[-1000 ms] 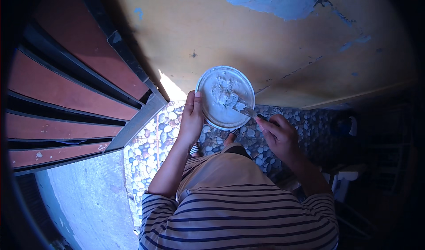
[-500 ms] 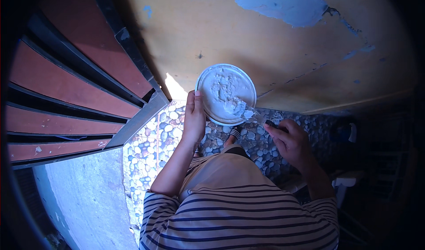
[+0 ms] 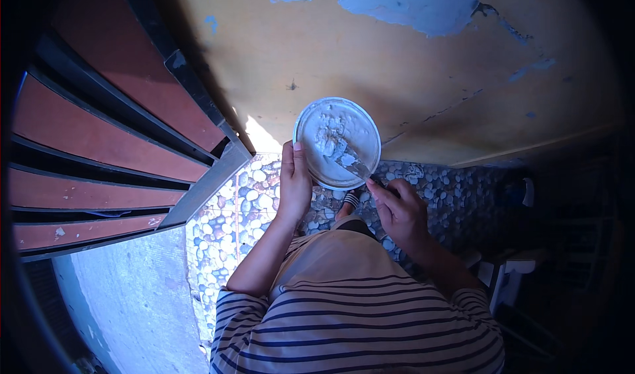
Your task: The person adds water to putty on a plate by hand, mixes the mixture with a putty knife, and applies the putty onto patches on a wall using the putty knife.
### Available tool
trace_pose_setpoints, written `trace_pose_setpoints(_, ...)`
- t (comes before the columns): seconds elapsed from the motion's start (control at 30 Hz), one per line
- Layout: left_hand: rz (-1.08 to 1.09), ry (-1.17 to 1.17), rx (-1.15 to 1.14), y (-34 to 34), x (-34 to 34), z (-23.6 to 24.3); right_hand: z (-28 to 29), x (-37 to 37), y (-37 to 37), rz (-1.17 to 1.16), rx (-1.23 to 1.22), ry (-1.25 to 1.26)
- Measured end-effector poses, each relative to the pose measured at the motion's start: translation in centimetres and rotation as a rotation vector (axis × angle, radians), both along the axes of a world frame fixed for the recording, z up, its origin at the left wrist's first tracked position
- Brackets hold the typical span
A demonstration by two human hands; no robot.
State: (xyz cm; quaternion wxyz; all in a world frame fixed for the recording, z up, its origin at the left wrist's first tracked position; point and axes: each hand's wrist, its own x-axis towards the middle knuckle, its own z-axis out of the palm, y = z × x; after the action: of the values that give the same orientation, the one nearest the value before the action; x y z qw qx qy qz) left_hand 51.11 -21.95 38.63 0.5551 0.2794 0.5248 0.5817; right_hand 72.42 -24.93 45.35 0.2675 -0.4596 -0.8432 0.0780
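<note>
The largest thing is the yellowish-tan painted wall, which fills the upper part of the view. At the left there is the gate of reddish flat panels in a dark metal frame, and below the wall lies the floor with a printed pattern of rounded pebbles. The person wears a light shirt with dark stripes. On the wall, near the upper edge, is an uneven pale bluish patch. The round white tub is in front of the body, above the floor, and it contains whitish, lumpy paste. The right hand is closed, pinching the handle end of a flat putty knife, whose smeared blade reaches over the rim into the paste. The left hand grips the tub's left side, with the thumb upon the rim; how its other fingers stand below, I cannot tell.
</note>
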Motion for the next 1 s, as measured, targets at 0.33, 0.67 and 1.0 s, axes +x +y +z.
trace_pose_setpoints(0.33,0.071,-0.194,0.021,0.3,1.2,-0.7,4.2,3.0,1.7,0.014,-0.278,0.210)
trace_pose_setpoints(0.67,0.029,-0.258,-0.005,0.3,1.9,0.9,3.3,5.1,2.7,0.007,-0.554,0.481)
trace_pose_setpoints(1.0,-0.017,-0.259,-0.011,0.6,1.1,-0.3,5.3,7.0,3.2,-0.291,-1.011,0.547)
